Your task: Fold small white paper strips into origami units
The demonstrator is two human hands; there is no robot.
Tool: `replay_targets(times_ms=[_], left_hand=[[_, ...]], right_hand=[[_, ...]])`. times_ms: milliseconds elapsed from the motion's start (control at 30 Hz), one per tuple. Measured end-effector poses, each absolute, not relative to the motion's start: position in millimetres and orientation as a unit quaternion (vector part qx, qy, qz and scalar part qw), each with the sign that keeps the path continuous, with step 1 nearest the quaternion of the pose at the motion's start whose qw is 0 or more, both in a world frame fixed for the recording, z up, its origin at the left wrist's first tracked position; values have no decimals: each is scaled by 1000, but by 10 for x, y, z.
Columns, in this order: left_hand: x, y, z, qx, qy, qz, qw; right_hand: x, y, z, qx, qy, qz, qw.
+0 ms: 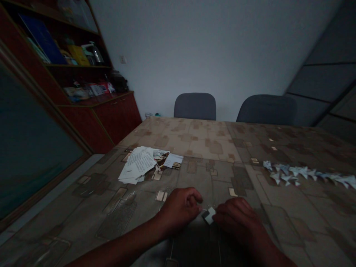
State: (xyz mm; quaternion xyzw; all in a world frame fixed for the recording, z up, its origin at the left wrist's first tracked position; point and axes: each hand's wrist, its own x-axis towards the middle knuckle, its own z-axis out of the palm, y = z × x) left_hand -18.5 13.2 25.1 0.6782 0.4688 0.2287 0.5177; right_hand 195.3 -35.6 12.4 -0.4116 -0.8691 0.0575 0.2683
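A small folded piece of paper [211, 213], white with a dark patch, is at the near side of the table between my hands. My right hand [236, 218] has its fingers bent together, and their tips pinch the paper's right edge. Just left of the paper, my left hand [182, 205] is loosely closed, fingers curled in. Its thumb tip comes close to the paper's left edge; nothing shows inside the fingers. Farther left lies a loose pile of printed paper sheets [139, 163], with a small white and dark piece [174, 161] on its right side.
Several folded paper stars [303, 172] form a row at the table's right. The patterned cloth [205, 144] covers the table. Two grey chairs [194, 105] stand behind it, against a pale wall. A red-brown cabinet [116, 115] with filled shelves rises at the left.
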Motion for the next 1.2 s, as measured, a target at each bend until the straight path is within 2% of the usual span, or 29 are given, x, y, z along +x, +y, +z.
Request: replay_targets(times_ms=[100, 233, 467, 767, 1200], left_hand=[[-207, 106, 262, 813, 392, 224, 367], [-205, 82, 179, 890, 295, 197, 287], [-153, 44, 77, 931, 289, 161, 154], [-156, 38, 58, 932, 280, 174, 153], [-105, 51, 50, 949, 262, 152, 88]], right_hand=[[1960, -330, 36, -413, -876, 17, 247], [1953, -305, -69, -412, -870, 14, 269], [1966, -310, -86, -420, -873, 41, 245], [1981, -341, 83, -443, -854, 150, 229], [2009, -304, -5, -438, -860, 137, 224]])
